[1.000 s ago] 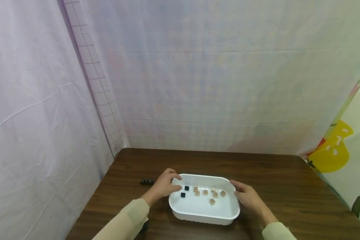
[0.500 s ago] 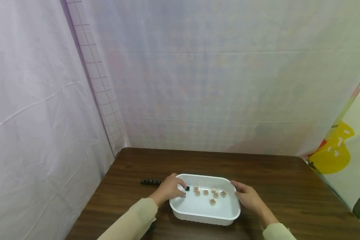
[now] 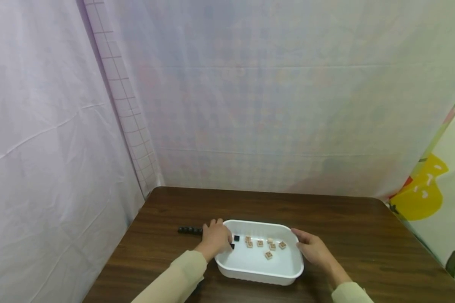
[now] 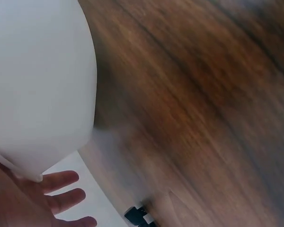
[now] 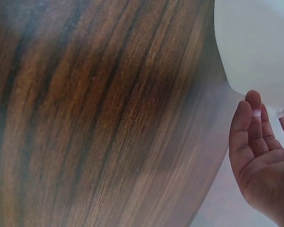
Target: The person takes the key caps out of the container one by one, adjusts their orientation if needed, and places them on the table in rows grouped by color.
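Lower centre: left hand (image 3: 215,239) fingers curled over white tray (image 3: 260,272) rim; right hand (image 3: 314,249), fingers relaxed, touches its other side.

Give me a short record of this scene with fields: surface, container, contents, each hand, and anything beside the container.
surface: dark wood table
container: white tray
contents: tan tiles and a black tile
left hand: over the tray's left rim, reaching inside; grip hidden
right hand: open, resting against the tray's right rim
beside: row of black tiles on the table, left of the tray
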Demonstrator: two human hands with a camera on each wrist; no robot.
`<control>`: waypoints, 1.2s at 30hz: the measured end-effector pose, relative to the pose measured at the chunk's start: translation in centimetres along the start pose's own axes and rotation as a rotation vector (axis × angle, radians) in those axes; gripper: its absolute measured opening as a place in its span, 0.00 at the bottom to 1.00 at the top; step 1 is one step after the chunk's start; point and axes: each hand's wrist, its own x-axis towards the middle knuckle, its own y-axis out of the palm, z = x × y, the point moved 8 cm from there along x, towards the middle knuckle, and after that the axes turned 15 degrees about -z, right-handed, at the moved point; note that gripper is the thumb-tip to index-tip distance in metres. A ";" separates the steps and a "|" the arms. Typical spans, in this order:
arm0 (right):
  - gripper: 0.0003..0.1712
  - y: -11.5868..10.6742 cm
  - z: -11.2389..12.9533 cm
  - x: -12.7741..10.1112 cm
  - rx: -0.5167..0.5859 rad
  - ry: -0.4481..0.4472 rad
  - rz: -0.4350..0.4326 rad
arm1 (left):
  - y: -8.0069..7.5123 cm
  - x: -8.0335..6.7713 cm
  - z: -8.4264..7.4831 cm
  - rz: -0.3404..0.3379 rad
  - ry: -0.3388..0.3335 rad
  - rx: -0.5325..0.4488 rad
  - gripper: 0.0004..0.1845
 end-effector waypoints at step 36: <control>0.28 0.1 0.0 0.1 -0.012 0.017 -0.009 | -3.2 0.8 -0.3 -0.173 0.026 -0.516 0.09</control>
